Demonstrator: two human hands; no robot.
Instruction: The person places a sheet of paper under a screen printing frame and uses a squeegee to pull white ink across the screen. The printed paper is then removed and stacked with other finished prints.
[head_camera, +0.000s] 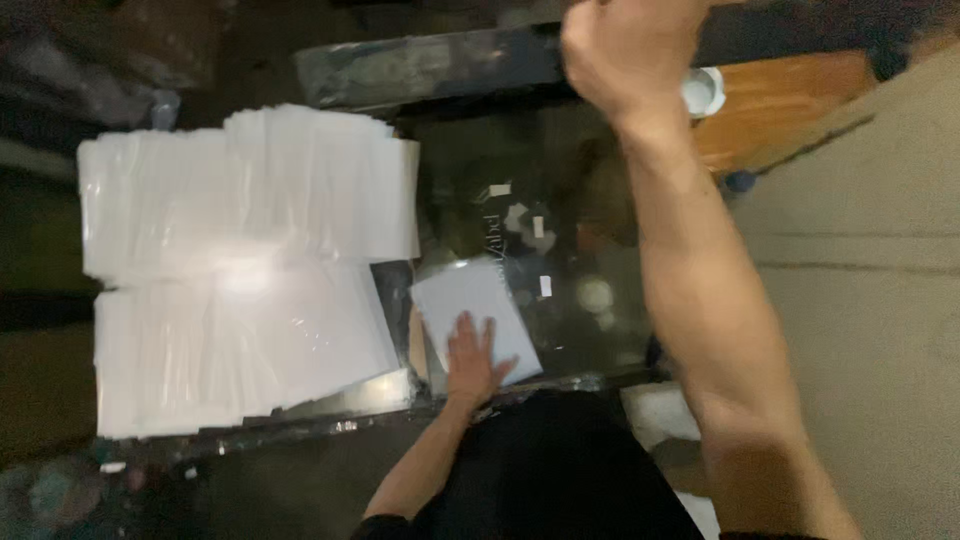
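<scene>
While the person's dark-clothed lap fills the bottom of the view, the left hand (474, 358) lies flat with fingers spread on a small white rectangular sheet (475, 315), pressing on its near edge rather than gripping it. That sheet rests tilted on a dark glossy work plate (560, 250), close to the plate's near rim and just beside the big stacks to its left. Those are two wide piles of white glossy sheets (240, 270), fanned and overlapping, one nearer and one farther, covering most of the surface on the left side. Small pale scraps (545, 286) are scattered on the dark plate beyond the single sheet. To the right, a plain beige surface (860, 280) runs along the edge of the frame. Farther off, the right forearm reaches up across the view, and the right hand (620, 50) is clenched near the top edge; it seems to grip something, but the view cuts it off, so I cannot tell what. Just past it sit a small white round cup-like object (705, 92) and an orange-brown wooden board (780, 100).
</scene>
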